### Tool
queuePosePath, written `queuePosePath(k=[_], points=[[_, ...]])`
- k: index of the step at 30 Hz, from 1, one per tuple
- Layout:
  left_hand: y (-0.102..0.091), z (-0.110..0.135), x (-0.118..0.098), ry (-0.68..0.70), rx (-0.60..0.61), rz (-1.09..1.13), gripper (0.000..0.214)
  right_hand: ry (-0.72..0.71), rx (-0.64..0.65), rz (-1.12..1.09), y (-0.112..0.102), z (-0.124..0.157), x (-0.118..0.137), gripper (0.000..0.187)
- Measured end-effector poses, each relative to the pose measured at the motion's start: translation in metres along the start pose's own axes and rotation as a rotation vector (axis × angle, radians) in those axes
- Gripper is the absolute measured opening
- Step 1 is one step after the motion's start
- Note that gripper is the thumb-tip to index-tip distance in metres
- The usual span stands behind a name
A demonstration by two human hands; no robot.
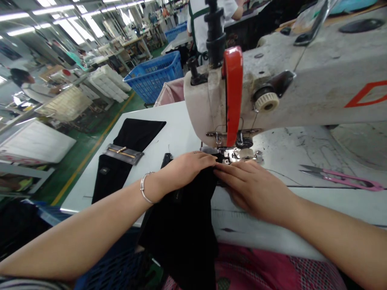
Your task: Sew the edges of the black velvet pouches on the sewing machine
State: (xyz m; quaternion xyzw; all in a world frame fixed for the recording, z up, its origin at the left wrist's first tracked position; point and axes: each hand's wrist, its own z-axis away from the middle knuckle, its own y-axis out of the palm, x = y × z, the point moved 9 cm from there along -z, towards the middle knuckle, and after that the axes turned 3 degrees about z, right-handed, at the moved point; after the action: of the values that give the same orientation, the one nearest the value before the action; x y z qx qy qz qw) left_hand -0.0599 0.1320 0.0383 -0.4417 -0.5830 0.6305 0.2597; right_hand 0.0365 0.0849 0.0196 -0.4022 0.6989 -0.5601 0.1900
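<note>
A black fabric piece runs from the sewing machine's presser foot over the table's front edge and hangs toward my lap. My left hand is closed on its upper part, fingers together beside the foot. A silver bangle circles that wrist. From the right, my right hand reaches in with fingers stretched out and fairly flat, fingertips touching the fabric's right edge by the foot. Part of its underside is hidden. A dark zipper end pokes out behind my left hand.
The white machine head with a red lever stands over the work. Pink-handled thread snips lie right. Another black piece with a grey zipped strip lies left. Beyond are a blue crate and a co-worker.
</note>
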Motion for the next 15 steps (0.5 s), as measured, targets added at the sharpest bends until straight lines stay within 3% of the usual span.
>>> queuePosePath(k=[3, 8, 15], points=[[-0.006, -0.005, -0.004, 0.020, 0.069, -0.052, 0.029, -0.002, 0.048, 0.003, 0.000, 0.000, 0.004, 0.044], [-0.004, -0.016, -0.037, 0.180, 0.196, -0.221, 0.019, 0.061, 0.020, -0.053, -0.010, 0.004, 0.000, 0.029], [0.011, -0.025, -0.057, 0.203, 0.185, -0.337, 0.012, 0.050, 0.021, -0.074, -0.008, 0.009, -0.001, 0.023]])
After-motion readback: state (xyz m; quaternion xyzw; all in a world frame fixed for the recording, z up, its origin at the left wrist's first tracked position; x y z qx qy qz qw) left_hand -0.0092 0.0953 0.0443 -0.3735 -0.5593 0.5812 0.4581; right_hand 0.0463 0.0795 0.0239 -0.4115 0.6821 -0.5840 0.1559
